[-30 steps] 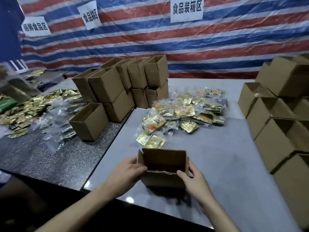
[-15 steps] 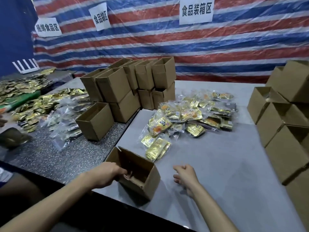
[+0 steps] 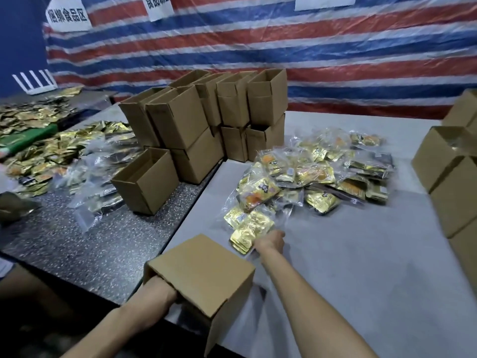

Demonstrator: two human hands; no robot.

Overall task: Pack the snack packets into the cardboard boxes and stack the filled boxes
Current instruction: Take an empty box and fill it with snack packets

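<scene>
Left hand (image 3: 169,295) sits inside the tipped box (image 3: 204,275), steadying its mouth for loading; grip hidden. Right hand (image 3: 269,241) meets the nearest gold packets (image 3: 245,229); hold cannot be told.

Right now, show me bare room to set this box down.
Bare: the grey table between the packet pile, the boxes on the right and its near edge; also the speckled counter before the lone open box. Crowded further left.

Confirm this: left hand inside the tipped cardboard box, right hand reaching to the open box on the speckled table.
Not quite. The head view shows the right hand reaching to the gold snack packets on the grey table, not the open box on the speckled one. The left hand is inside the tipped cardboard box, as said.
</scene>
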